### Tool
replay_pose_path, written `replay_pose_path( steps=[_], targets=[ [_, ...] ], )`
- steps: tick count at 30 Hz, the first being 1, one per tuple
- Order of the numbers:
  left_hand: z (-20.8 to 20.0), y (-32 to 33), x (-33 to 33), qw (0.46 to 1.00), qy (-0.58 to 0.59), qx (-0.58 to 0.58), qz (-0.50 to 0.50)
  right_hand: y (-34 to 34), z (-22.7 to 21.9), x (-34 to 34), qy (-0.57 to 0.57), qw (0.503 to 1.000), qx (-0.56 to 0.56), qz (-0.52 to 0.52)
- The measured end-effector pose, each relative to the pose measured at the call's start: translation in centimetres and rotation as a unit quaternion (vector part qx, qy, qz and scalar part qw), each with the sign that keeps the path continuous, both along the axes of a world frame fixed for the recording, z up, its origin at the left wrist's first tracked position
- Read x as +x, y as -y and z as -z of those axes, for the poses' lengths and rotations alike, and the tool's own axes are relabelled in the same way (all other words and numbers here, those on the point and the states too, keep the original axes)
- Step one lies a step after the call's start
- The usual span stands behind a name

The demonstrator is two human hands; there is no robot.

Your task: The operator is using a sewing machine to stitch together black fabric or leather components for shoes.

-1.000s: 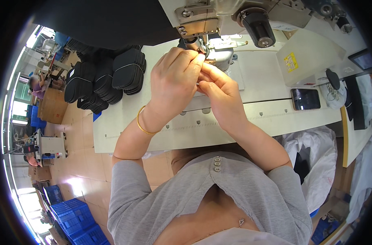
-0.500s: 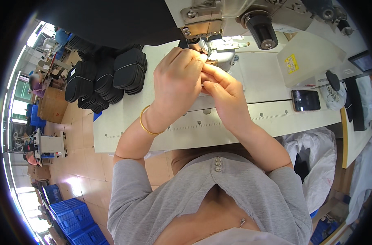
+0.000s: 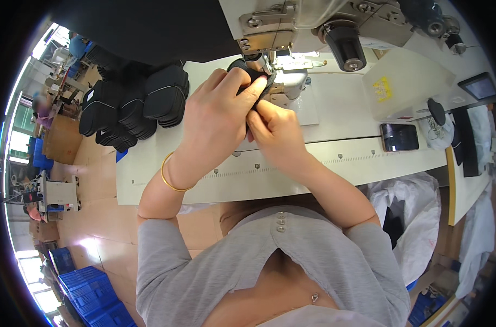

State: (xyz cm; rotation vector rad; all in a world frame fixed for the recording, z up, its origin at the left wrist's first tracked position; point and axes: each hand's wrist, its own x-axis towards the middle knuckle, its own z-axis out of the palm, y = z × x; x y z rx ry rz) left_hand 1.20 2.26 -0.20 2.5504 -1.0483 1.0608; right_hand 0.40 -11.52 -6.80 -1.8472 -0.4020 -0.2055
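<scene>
Pinching black fabric (image 3: 270, 82) at upper centre, your left hand (image 3: 218, 111) and right hand (image 3: 278, 133) hold it in narrowed fingers, seemingly steadying it by the sewing machine (image 3: 267, 41); banded black stacks (image 3: 166, 92) sit upper left, likely bound for tidiness.

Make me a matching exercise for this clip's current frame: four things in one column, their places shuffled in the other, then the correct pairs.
Things
1. black fabric piece
2. phone
3. gold bracelet
4. blue crates

Places
A. around the left forearm, near the wrist
B. at the picture's lower left
C. under the left hand, at the sewing machine
D. on the table, to the right of the right hand

Pairs: 1-C, 2-D, 3-A, 4-B
</scene>
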Motion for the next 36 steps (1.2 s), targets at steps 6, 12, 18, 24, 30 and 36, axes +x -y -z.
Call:
replay_pose_path(
  steps=[6, 12, 18, 24, 30, 36],
  targets=[
    [0.1, 0.1, 0.0, 1.000, -0.017, -0.013, 0.009, -0.8, -1.1, -0.6, 0.004, 0.997, 0.069, -0.020],
    [0.0, 0.1, 0.0, 1.000, -0.021, -0.011, 0.017, -0.6, -1.3, -0.7, -0.002, 0.995, 0.092, -0.036],
    [-0.3, 0.4, -0.1, 0.999, -0.029, -0.013, 0.019, -0.5, -1.6, -0.8, -0.029, 0.993, 0.107, -0.044],
    [-0.3, 0.8, -0.6, 0.998, -0.060, -0.025, 0.007, -0.4, -0.9, -0.7, -0.046, 0.991, 0.116, -0.042],
    [-0.5, 1.0, -3.4, 0.993, -0.106, -0.041, -0.015, 0.5, -0.6, -1.5, -0.074, 0.986, 0.141, -0.048],
    [1.4, 1.9, -4.8, 0.998, -0.019, -0.058, 0.003, 1.6, -1.7, -3.7, -0.103, 0.969, 0.212, -0.072]
  ],
)
